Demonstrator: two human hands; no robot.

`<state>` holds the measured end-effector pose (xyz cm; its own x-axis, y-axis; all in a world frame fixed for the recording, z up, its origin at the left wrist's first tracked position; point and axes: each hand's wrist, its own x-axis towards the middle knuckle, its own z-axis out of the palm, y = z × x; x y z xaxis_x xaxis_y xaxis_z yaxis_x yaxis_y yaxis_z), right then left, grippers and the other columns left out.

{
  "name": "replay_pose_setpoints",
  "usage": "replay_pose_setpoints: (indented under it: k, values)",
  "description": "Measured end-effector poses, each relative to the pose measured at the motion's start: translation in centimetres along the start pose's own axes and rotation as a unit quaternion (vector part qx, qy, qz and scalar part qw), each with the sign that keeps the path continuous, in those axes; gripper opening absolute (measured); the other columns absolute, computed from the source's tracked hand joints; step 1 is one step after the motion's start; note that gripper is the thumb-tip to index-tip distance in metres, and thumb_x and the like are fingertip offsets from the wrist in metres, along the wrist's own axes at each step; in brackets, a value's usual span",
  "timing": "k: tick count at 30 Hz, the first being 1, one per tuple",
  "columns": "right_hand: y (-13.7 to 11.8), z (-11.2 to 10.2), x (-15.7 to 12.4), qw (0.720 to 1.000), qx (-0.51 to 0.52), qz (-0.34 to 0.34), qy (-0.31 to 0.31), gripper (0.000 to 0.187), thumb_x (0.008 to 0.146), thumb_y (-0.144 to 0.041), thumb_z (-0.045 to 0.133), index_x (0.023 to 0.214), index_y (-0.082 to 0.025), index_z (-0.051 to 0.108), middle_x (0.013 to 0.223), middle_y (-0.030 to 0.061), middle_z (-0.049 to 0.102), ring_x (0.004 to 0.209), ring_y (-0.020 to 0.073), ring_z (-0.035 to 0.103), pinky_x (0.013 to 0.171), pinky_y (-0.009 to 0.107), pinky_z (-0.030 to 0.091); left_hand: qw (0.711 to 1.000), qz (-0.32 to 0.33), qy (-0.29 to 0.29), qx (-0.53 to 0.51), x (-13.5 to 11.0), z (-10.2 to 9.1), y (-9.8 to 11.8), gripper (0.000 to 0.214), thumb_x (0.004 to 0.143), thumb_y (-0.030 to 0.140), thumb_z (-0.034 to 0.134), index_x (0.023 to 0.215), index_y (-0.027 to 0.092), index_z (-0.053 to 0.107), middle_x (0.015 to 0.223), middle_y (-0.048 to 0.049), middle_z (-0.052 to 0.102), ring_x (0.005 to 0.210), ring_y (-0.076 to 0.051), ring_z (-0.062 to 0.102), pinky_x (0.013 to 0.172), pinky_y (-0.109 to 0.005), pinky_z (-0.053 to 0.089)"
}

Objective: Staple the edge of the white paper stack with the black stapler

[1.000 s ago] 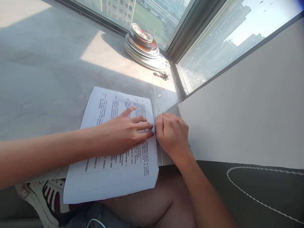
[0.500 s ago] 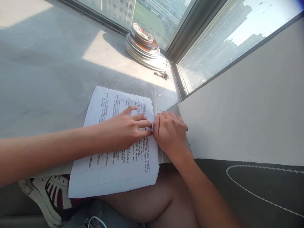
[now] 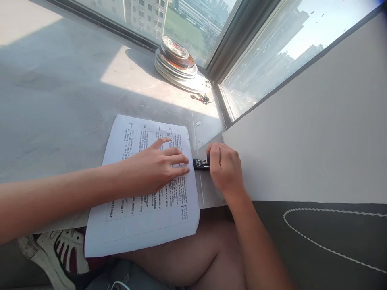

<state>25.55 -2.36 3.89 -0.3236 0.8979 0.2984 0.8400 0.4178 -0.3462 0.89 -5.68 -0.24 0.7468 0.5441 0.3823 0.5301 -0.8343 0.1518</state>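
Note:
Printed sheets of paper (image 3: 142, 229) lie on the ledge, their near end jutting past its edge above my leg. My left hand (image 3: 160, 163) rests on the print with its fingers spread, holding the paper down near its right side. A black stapler (image 3: 200, 164) sits at the paper's right edge. My right hand (image 3: 226, 165) is closed around the stapler's rear part, which its fingers hide. Whether the sheet's edge is between the stapler's jaws, I cannot tell.
A stack of plates (image 3: 177, 66) stands by the window corner, with a bunch of keys (image 3: 203, 98) beside it. A small scrap (image 3: 198, 123) lies on the ledge. A white wall (image 3: 302, 133) rises on the right; a pale cord (image 3: 305, 233) hangs below.
My right hand has drawn back to the right from the paper's edge, exposing the front of the stapler. My left hand stays flat on the paper. The view has shifted slightly.

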Motion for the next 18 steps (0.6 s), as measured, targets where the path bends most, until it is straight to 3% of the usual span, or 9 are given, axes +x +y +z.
replay_pose_setpoints:
  k: [4, 9, 14, 18]
  values:
    - [0.9, -0.5, 0.3, 0.998, -0.023, 0.050, -0.009, 0.043, 0.111, -0.028, 0.031, 0.071, -0.023, 0.048, 0.072, 0.0038, 0.060, 0.071, 0.0200, 0.054, 0.066, 0.034, 0.035, 1.000, -0.008, -0.007, -0.017, 0.1, -0.3, 0.2, 0.038, 0.100, 0.010, 0.057, 0.130, 0.027, 0.075, 0.135, -0.0077, 0.076, 0.125, -0.028, 0.071, 0.128, -0.059, 0.029]
    - [0.9, -0.4, 0.4, 0.997, -0.043, 0.055, -0.018, 0.044, 0.112, -0.028, 0.032, 0.070, -0.023, 0.047, 0.069, 0.0024, 0.057, 0.068, 0.0188, 0.053, 0.064, 0.033, 0.033, 1.000, -0.015, -0.003, -0.024, 0.2, -0.3, 0.1, 0.033, 0.103, 0.010, 0.054, 0.123, 0.024, 0.076, 0.131, -0.0088, 0.078, 0.121, -0.028, 0.072, 0.125, -0.055, 0.038]
    - [1.2, -0.9, 0.1, 1.000, 0.002, 0.027, -0.015, 0.052, 0.116, -0.051, 0.034, 0.074, -0.023, 0.044, 0.069, -0.0004, 0.054, 0.067, 0.0165, 0.050, 0.064, 0.031, 0.034, 0.999, -0.012, -0.004, -0.034, 0.1, -0.2, 0.0, 0.030, 0.106, 0.015, 0.054, 0.126, 0.024, 0.075, 0.135, -0.0088, 0.077, 0.123, -0.028, 0.071, 0.120, -0.053, 0.045]
    - [1.4, -2.4, -0.6, 0.998, 0.035, 0.017, -0.051, 0.047, 0.113, -0.060, 0.042, 0.087, -0.023, 0.054, 0.080, -0.0007, 0.062, 0.074, 0.0165, 0.057, 0.070, 0.030, 0.041, 1.000, -0.022, 0.000, -0.010, 0.2, -0.6, 0.1, 0.029, 0.105, 0.014, 0.052, 0.119, 0.023, 0.076, 0.133, -0.0091, 0.077, 0.121, -0.028, 0.072, 0.120, -0.058, 0.044]
